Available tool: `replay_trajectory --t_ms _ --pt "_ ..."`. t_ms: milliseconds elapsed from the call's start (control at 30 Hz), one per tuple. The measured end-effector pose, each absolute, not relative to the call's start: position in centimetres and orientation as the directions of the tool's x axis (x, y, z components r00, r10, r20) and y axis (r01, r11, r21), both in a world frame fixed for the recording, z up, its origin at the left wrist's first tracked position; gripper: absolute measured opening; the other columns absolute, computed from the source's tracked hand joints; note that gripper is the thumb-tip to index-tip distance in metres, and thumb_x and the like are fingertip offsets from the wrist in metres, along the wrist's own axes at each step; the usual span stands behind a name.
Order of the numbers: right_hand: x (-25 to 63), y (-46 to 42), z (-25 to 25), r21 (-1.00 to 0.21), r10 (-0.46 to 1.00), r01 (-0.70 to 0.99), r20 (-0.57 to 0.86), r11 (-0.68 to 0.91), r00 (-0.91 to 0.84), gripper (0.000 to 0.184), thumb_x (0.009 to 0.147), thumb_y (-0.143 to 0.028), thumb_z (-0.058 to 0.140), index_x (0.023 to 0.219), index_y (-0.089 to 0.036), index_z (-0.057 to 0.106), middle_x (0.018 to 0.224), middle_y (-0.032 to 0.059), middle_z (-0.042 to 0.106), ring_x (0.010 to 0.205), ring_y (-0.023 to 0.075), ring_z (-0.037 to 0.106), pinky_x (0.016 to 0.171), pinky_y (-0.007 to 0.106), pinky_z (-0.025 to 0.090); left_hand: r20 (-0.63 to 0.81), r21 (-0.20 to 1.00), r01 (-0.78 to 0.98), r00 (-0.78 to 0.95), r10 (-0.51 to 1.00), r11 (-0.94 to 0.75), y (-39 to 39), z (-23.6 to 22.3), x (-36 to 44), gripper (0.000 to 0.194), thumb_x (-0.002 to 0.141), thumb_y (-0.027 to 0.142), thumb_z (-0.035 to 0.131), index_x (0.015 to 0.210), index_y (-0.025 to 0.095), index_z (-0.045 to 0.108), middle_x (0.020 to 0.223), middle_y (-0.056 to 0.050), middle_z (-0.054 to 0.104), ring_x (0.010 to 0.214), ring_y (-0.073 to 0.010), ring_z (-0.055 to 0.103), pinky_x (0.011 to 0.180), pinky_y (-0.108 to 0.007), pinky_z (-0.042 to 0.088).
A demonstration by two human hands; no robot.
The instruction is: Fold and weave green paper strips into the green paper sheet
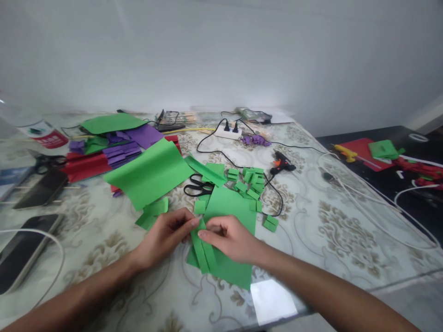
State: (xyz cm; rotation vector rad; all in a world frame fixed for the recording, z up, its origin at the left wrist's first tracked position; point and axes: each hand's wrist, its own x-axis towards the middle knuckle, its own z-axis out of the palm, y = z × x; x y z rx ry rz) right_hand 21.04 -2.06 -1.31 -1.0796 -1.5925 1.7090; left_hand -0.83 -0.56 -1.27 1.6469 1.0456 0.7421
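A creased green paper strip is pinched at its far end between my left hand and my right hand. Both hands have thumb and fingers closed on it. The strip slants toward me over a larger green sheet lying on the table. Black-handled scissors lie just beyond my hands, their blades hidden under green paper. Small folded green pieces are heaped past the sheet, and a single folded piece sits to its right. A green scrap rests beside my left hand.
A curved green sheet covers red and purple paper at left. Two phones and a bottle stand or lie on the left side. A hot glue gun and a power strip with black cables are behind. White cable loops at right.
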Motion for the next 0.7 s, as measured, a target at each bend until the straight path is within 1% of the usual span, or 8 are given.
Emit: replay_trajectory --t_ms 133,233,367,433,533,633,700 --pt "21.02 -2.07 -1.41 -0.984 0.868 0.109 -0.173 -0.138 -0.466 0.049 0.09 -0.059 0.074 0.07 -0.019 0.055 0.059 -0.0061 0.044 0.055 0.01 0.038 0.05 0.025 0.025 -0.067 0.958 0.274 0.493 0.868 -0.082 -0.82 -1.12 -0.62 0.042 0.1 0.052 0.062 0.084 0.015 0.069 0.066 0.002 0.056 0.059 -0.0129 0.051 0.056 -0.024 0.042" --pt "21.08 -1.95 -1.62 -0.988 0.895 0.113 -0.14 -0.101 -0.425 0.045 0.091 -0.057 0.074 0.073 -0.018 0.059 0.06 -0.0054 0.047 0.055 0.0103 0.04 0.051 0.026 0.027 -0.081 0.964 0.259 0.485 0.871 -0.055 -0.79 -0.82 -0.62 0.043 0.1 0.054 0.061 0.086 0.015 0.069 0.068 0.001 0.057 0.061 -0.014 0.053 0.058 -0.025 0.044" --pt "21.03 -1.72 -1.62 -0.99 0.912 0.076 -0.142 -0.122 -0.386 0.042 0.091 -0.055 0.074 0.075 -0.017 0.061 0.062 -0.0044 0.051 0.057 0.0112 0.043 0.053 0.026 0.03 -0.061 0.967 0.246 0.481 0.875 -0.068 -0.65 -0.79 -0.86 0.043 0.101 0.054 0.06 0.085 0.015 0.067 0.068 0.0 0.058 0.063 -0.0154 0.054 0.06 -0.027 0.044" --pt "20.93 -1.66 -1.48 -0.99 0.913 0.038 -0.143 -0.139 -0.381 0.038 0.088 -0.051 0.078 0.078 -0.017 0.063 0.063 -0.0047 0.052 0.059 0.0114 0.045 0.055 0.025 0.032 -0.046 0.965 0.247 0.497 0.866 -0.09 -0.63 -0.94 -0.97 0.041 0.102 0.052 0.059 0.084 0.015 0.066 0.068 0.001 0.057 0.063 -0.0152 0.053 0.06 -0.026 0.043" --pt "20.81 -1.64 -1.32 -0.99 0.922 -0.013 -0.124 -0.138 -0.367 0.028 0.086 -0.042 0.08 0.086 -0.017 0.065 0.066 -0.0048 0.054 0.062 0.012 0.049 0.058 0.025 0.036 -0.032 0.961 0.247 0.547 0.837 -0.124 -0.69 -1.09 -1.01 0.037 0.104 0.047 0.058 0.085 0.015 0.066 0.068 0.001 0.056 0.063 -0.0144 0.051 0.059 -0.026 0.041" --pt "20.81 -1.63 -1.3 -0.991 0.918 -0.008 -0.123 -0.136 -0.377 0.021 0.086 -0.033 0.078 0.083 -0.017 0.065 0.067 -0.0048 0.055 0.062 0.0116 0.049 0.059 0.025 0.037 -0.023 0.957 0.249 0.574 0.818 -0.148 -0.8 -1.1 -0.93 0.034 0.104 0.041 0.058 0.083 0.016 0.066 0.068 0.002 0.055 0.063 -0.0135 0.049 0.059 -0.025 0.04" --pt "20.85 -1.61 -1.33 -0.989 0.911 0.001 -0.136 -0.148 -0.389 0.018 0.085 -0.031 0.077 0.082 -0.017 0.066 0.067 -0.0048 0.055 0.061 0.0115 0.048 0.059 0.025 0.037 -0.018 0.955 0.251 0.575 0.818 -0.155 -0.88 -1.1 -0.86 0.032 0.104 0.039 0.058 0.083 0.016 0.066 0.069 0.002 0.055 0.064 -0.0134 0.049 0.059 -0.024 0.04"
